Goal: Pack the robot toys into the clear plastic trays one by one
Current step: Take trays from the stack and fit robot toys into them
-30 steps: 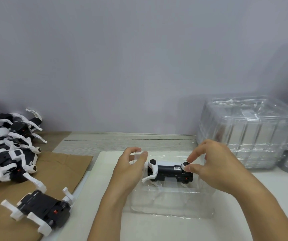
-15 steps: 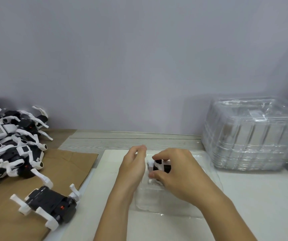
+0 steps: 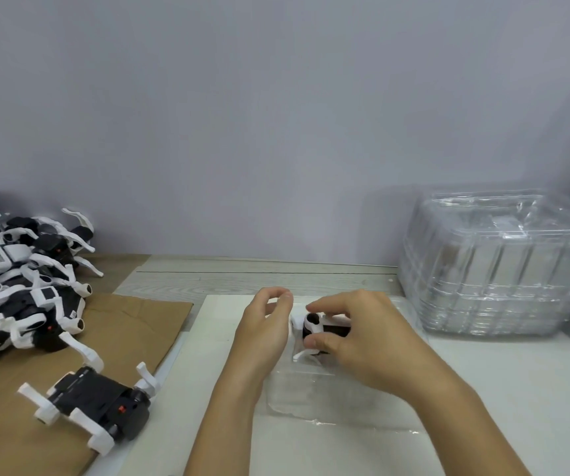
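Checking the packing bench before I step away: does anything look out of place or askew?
Nothing looks damaged or spilled. One robot toy lies alone, tilted, on the cardboard, apart from the toy pile.

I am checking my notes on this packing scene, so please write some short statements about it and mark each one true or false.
1. The right hand grips a robot toy over the clear tray. True.
2. The stack of clear trays stands on the left side. False: it stands on the right, by the wall.
3. One single robot toy lies on the brown cardboard, apart from the pile of toys. True.
4. The left hand holds a second toy. False: it is at the tray's left edge and no toy is in it.
5. The pile of toys lies inside a tray. False: it lies on the cardboard.
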{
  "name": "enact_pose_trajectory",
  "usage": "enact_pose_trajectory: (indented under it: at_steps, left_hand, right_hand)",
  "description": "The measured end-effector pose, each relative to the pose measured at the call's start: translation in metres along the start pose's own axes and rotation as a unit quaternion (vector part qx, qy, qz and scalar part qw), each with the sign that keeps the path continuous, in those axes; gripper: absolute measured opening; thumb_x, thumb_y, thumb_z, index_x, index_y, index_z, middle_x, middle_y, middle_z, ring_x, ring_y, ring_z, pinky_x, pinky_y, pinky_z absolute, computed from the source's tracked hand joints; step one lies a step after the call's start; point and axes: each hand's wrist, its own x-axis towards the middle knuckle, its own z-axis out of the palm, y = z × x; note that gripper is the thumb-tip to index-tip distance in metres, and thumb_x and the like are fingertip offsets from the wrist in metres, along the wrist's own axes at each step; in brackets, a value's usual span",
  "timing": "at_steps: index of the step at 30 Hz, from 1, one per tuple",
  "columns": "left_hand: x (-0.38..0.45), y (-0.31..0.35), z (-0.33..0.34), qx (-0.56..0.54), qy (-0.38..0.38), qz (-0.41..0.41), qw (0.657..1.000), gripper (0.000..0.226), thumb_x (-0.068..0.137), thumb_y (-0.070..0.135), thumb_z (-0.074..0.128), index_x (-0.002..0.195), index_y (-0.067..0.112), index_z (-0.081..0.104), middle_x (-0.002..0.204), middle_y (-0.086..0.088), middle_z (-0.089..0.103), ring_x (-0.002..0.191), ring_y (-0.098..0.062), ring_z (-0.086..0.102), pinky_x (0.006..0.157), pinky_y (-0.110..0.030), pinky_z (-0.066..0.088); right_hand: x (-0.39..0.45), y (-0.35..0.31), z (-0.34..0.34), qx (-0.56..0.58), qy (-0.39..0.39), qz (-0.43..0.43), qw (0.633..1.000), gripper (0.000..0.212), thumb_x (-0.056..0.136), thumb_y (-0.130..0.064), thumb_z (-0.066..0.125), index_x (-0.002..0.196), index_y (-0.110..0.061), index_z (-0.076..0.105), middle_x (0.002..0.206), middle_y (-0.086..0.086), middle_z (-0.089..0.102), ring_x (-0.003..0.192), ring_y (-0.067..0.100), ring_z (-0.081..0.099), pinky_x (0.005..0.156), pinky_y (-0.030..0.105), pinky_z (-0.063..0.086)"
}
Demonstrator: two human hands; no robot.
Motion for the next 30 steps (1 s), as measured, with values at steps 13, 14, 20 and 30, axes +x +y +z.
enact_pose_trajectory:
  at_steps: [13,14,20,30]
  left_hand:
    - [-0.010,0.010,-0.006,0.111,-0.057,0.072,0.990,0.023,0.084,0.035,0.074,0.102,0.046,0.064,0.125,0.016,0.054,0.108,-0.002,0.052,0.073,-0.015,0.039]
    - [-0.010,0.010,-0.006,0.115,-0.058,0.072,0.989,0.024,0.084,0.035,0.075,0.102,0.046,0.063,0.125,0.015,0.054,0.107,-0.002,0.052,0.073,-0.015,0.038]
    - [-0.009,0.008,-0.007,0.116,-0.047,0.078,0.989,0.024,0.084,0.034,0.075,0.100,0.046,0.063,0.125,0.016,0.054,0.104,-0.004,0.052,0.075,-0.016,0.039]
    - [-0.010,0.010,-0.005,0.164,-0.054,0.146,0.974,0.021,0.089,0.041,0.068,0.107,0.048,0.060,0.123,0.028,0.052,0.119,0.006,0.045,0.087,-0.011,0.035]
  right_hand:
    - [-0.014,0.039,-0.064,-0.048,-0.022,0.110,0.992,0.026,0.069,-0.034,0.090,0.081,-0.043,0.068,0.092,-0.016,0.052,0.080,0.000,0.053,0.059,0.016,0.037]
    - [-0.012,0.039,-0.062,-0.045,-0.018,0.113,0.992,0.026,0.068,-0.033,0.090,0.079,-0.042,0.068,0.093,-0.015,0.052,0.080,0.000,0.053,0.059,0.017,0.037]
    - [-0.009,0.045,-0.053,-0.013,0.002,0.132,0.991,0.024,0.069,-0.034,0.090,0.078,-0.035,0.068,0.085,-0.009,0.047,0.070,0.003,0.048,0.056,0.020,0.032]
    - [-0.007,0.043,-0.057,0.004,0.027,0.075,0.997,0.024,0.077,-0.051,0.077,0.096,-0.049,0.063,0.106,-0.018,0.051,0.090,-0.003,0.053,0.064,0.014,0.038]
